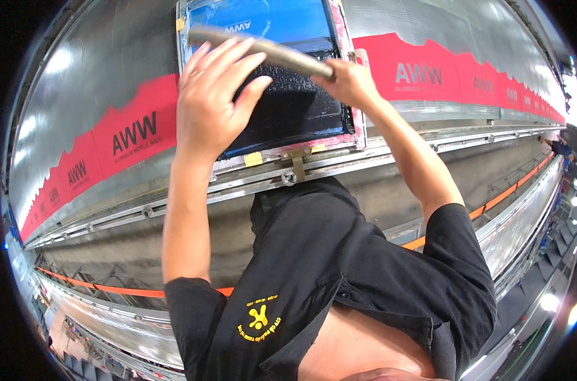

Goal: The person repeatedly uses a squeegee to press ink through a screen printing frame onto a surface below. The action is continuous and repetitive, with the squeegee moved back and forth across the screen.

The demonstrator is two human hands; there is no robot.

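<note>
My right hand [352, 82] grips one end of a long bar [285, 56] above a framed screen [301, 120], my left hand [213, 101] spread open beside it (contact unclear), a one-sided hold that could let it tip.

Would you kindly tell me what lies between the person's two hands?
In the head view, a bar, held in the right hand, spans the gap toward the left hand; behind it shows the framed screen.
</note>
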